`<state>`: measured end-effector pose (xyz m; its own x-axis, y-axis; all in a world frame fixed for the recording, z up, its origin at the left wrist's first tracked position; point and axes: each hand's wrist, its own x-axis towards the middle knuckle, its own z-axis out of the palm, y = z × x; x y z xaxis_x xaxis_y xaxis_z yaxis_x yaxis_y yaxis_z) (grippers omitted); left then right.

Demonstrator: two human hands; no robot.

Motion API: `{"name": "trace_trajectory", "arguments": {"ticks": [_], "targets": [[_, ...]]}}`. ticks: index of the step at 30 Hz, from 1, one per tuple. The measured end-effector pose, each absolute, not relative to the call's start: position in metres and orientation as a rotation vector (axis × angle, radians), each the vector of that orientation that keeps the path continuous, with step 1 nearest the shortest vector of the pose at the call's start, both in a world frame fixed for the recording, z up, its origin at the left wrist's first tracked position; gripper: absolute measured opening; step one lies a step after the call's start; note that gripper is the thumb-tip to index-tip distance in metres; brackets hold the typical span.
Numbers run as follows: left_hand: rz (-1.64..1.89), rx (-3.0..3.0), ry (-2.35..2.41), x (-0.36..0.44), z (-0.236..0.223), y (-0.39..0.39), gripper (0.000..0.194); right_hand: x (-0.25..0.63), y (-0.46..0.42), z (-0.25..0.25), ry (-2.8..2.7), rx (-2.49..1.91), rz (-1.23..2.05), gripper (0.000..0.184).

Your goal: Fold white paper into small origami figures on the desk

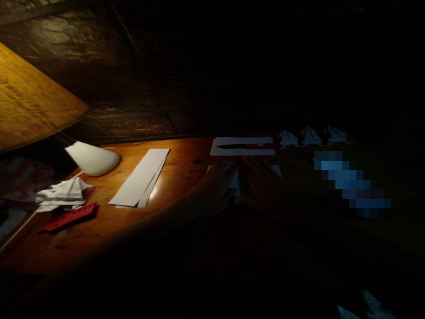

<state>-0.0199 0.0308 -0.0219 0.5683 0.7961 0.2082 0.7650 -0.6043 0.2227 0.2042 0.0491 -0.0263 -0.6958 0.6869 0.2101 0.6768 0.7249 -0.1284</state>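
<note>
In the middle of a dim wooden table, my left hand (217,188) lies on a sheet of white paper (235,181), fingers stretched forward. My right hand (260,184) presses flat on the same sheet from the other side, its fingers extended too. Much of that paper is hidden under both hands, and shadow blurs its folds. Just beyond my fingertips, a knife (232,146) with a dark blade and red handle rests on a stack of white paper (226,152). Three folded paper shapes (308,136) stand in a row to its right.
Left of my hands lie long paper strips (142,177). Farther left are a lamp with a white base (94,161) and yellow shade (36,102), crumpled-looking folded paper (66,194) and a red slotted piece (71,217). A pixelated bluish patch (348,181) is at right. A wall rises behind.
</note>
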Motion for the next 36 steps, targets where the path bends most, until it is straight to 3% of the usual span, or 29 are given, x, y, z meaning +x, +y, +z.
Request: {"name": "trace_trajectory", "arguments": {"ticks": [6,15,26,36], "targets": [[0.454,2.712,1.317,-0.018,-0.017,0.026,0.063,0.202,0.047,-0.03,-2.697,-1.078,0.086,0.099],[0.347,2.782,1.331,-0.019,-0.028,0.029,0.079,0.202,0.045,-0.03,-2.618,-1.054,0.033,0.1],[0.4,2.757,1.371,-0.017,-0.025,0.027,0.071,0.202,0.045,-0.025,-2.621,-1.022,0.043,0.088],[0.368,2.75,1.415,-0.016,-0.023,0.026,0.078,0.201,0.044,-0.026,-2.608,-1.069,0.064,0.095]]}}
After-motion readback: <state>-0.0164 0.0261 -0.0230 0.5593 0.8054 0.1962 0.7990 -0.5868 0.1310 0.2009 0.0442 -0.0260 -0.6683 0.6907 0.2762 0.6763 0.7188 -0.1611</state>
